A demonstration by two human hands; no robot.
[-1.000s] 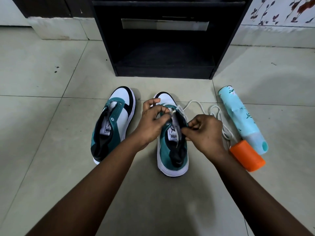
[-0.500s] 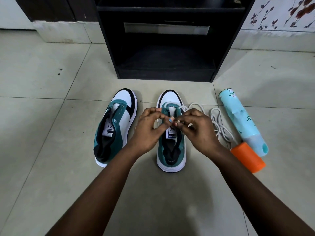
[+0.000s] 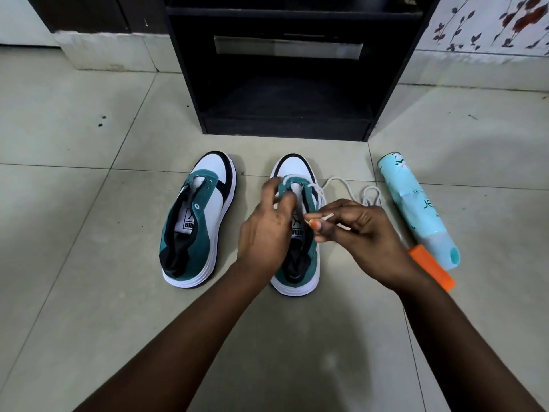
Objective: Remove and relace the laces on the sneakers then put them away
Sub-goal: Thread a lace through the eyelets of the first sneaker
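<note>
Teal suede and white leather make both sneakers, which we see from the head camera standing side by side on the tiled floor (image 3: 89, 292), toes toward a black cabinet (image 3: 288, 69) at the far edge of the floor. The left sneaker (image 3: 202, 221) has no lace and its eyelets are bare. The right sneaker (image 3: 300, 263) is under our hands. Our left hand (image 3: 264, 230) is curled over its tongue and eyelet row and pinches the upper there, though the fingertips are blurred. Our right hand (image 3: 359, 233) pinches the tip of the white lace (image 3: 341, 184) between thumb and forefinger, just beside the sneaker's right side. The rest of the lace lies in loose loops on the floor to the right. Farther right lies a light blue spray can (image 3: 416, 209) on its side, and an orange cap (image 3: 433, 272) touches its near end
</note>
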